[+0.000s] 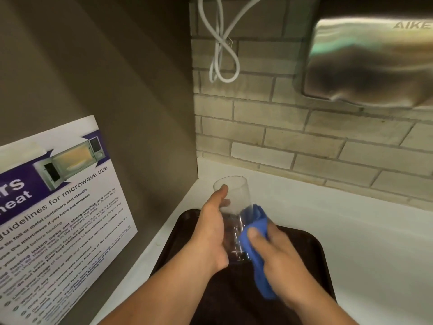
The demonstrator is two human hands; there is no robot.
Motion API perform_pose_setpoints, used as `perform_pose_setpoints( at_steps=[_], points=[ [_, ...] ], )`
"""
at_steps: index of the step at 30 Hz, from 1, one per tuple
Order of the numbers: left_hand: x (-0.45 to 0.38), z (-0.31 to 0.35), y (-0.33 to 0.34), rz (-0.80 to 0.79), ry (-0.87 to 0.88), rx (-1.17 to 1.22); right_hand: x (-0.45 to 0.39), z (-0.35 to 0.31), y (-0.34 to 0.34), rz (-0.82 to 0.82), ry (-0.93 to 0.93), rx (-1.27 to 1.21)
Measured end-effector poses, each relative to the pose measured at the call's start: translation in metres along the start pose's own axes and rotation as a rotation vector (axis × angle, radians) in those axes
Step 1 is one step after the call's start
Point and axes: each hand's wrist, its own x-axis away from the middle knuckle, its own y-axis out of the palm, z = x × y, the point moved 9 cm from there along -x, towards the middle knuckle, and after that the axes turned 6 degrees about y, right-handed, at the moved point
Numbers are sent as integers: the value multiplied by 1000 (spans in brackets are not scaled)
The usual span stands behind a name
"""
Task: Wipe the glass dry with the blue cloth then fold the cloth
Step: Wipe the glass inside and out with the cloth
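Observation:
A clear drinking glass (235,195) is held tilted above a dark tray (311,245), its open mouth pointing away from me. My left hand (210,231) is wrapped around the glass's left side, thumb up near the rim. My right hand (274,252) presses a blue cloth (255,221) against the right side of the glass. The loose end of the cloth hangs down past my right palm. The base of the glass is partly hidden between my hands.
The tray lies on a white counter (363,219) in a corner. A grey side panel with a microwave-use poster (63,207) stands on the left. A brick wall (304,137) behind carries a steel hand dryer (370,59) and a looped white cable (222,55).

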Motion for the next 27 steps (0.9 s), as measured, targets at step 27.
perform_pose_setpoints(
  at_steps=[27],
  points=[
    [-3, -6, 0, -107, 22, -16, -31, -53, -33, 301, -167, -4]
  ],
)
